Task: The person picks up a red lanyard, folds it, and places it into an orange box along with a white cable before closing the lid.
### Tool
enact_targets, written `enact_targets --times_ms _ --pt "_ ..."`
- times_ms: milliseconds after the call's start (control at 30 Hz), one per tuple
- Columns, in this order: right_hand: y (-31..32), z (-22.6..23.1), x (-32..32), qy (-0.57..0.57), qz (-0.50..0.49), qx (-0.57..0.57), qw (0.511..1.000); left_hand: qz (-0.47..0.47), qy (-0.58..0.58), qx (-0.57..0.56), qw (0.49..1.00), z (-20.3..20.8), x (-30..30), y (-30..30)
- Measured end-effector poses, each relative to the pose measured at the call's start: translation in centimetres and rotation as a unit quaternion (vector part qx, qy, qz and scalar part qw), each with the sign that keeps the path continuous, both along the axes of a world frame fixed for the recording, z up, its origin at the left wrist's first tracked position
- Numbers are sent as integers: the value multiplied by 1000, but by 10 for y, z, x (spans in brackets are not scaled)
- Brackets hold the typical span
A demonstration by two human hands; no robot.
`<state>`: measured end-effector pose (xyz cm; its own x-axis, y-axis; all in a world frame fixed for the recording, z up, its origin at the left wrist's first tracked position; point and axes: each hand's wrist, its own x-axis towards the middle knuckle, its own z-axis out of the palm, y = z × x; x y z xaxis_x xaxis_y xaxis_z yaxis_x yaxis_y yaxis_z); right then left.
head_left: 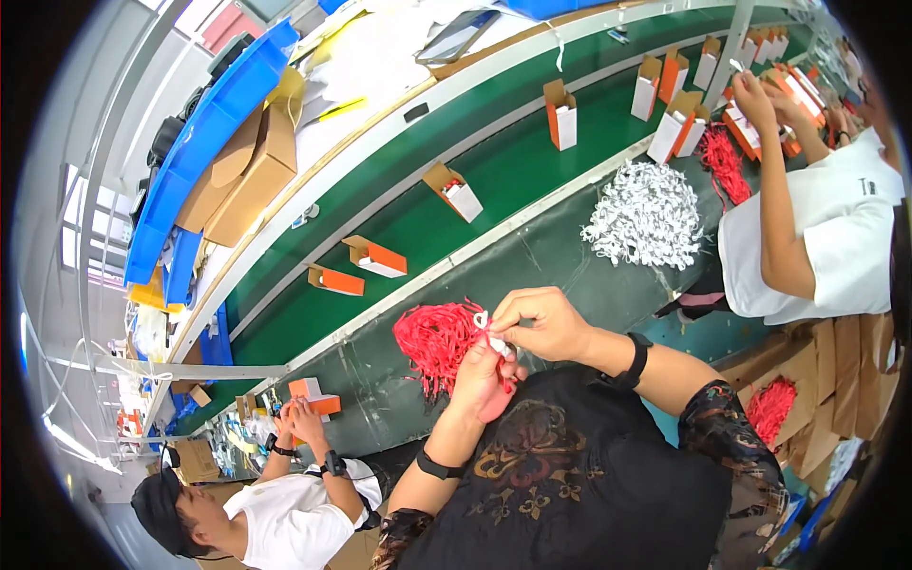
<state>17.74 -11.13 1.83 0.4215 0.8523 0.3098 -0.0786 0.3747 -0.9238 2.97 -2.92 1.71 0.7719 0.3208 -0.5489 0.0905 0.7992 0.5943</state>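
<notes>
My left hand [483, 385] is closed around a short red cord [507, 386], whose ends stick out below the fingers. A small white looped piece [481, 320] stands up at the fingertips, with more white showing just under it. My right hand [546, 323] meets the left from the right side, thumb and forefinger pinched at the red and white piece. The exact join between cord and loop is hidden by the fingers. Just left of both hands, a heap of red cords [429, 340] lies on the dark bench [366, 394].
Beyond the bench runs a green conveyor [513, 180] carrying several open orange-and-white boxes [562, 122]. A white heap of small looped pieces [644, 214] lies to the right. Co-workers sit on both sides, one holding a box [318, 397]. A metal rail [446, 271] separates bench and conveyor.
</notes>
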Motion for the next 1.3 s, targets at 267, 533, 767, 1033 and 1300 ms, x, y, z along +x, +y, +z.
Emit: enact_targets --times_ms 267,533,767,1033,1300 --pt "0 -11 5 -394 -154 -42 905 -66 33 356 932 -14 -11 17" --pt "-1 -4 19 -87 201 -241 945 -78 13 629 773 18 -2 51" --pt "9 -13 2 105 130 -37 985 18 -35 163 986 -20 1 35" --pt "6 -3 -4 -445 -175 112 871 44 -31 -137 989 2 -5 22" --pt "-1 -2 7 -403 47 -229 885 -123 49 687 715 9 -15 40"
